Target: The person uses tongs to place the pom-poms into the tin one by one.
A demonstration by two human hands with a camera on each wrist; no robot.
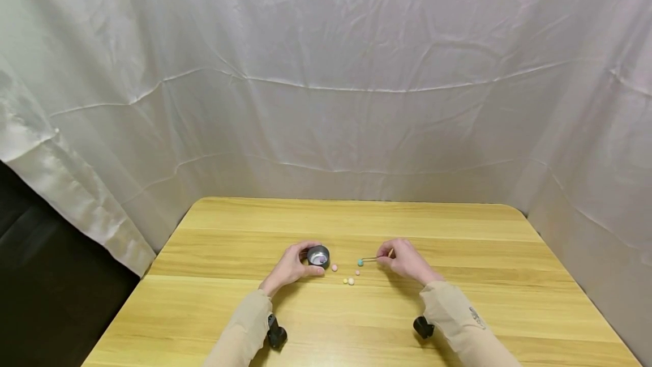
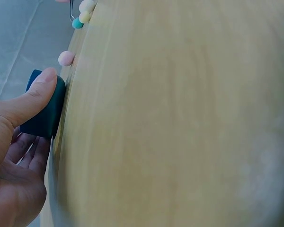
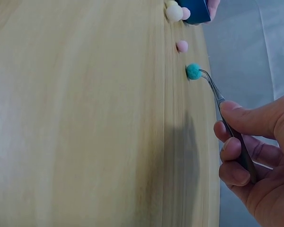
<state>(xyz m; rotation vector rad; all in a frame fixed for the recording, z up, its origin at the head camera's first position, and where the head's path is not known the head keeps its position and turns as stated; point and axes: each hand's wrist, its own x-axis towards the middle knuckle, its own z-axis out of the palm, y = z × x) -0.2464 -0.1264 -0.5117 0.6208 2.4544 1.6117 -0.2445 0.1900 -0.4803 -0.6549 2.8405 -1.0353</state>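
My left hand [image 1: 292,265] holds a small dark round cup [image 1: 310,257] on the table, thumb on the near side and fingers round the far side. Inside the cup lies a purple pompom [image 1: 322,260]. My right hand [image 3: 270,146] grips a pair of tweezers [image 3: 234,135] between thumb and fingers. Their bent tips reach a teal pompom [image 3: 193,71] right at the tabletop. Between the hands are a pink pompom [image 1: 334,268] beside the cup, a smaller pink one [image 3: 182,46], a yellow pompom [image 1: 345,281] and a cream pompom [image 1: 351,281] side by side.
The wooden table [image 1: 244,225] reaches back to a pale hanging curtain [image 1: 356,129]. Black wrist cameras sit at both sleeves, the left one [image 1: 277,334] and the right one [image 1: 423,327], low over the table. A dark surface [image 1: 46,276] shows beyond the table's left edge.
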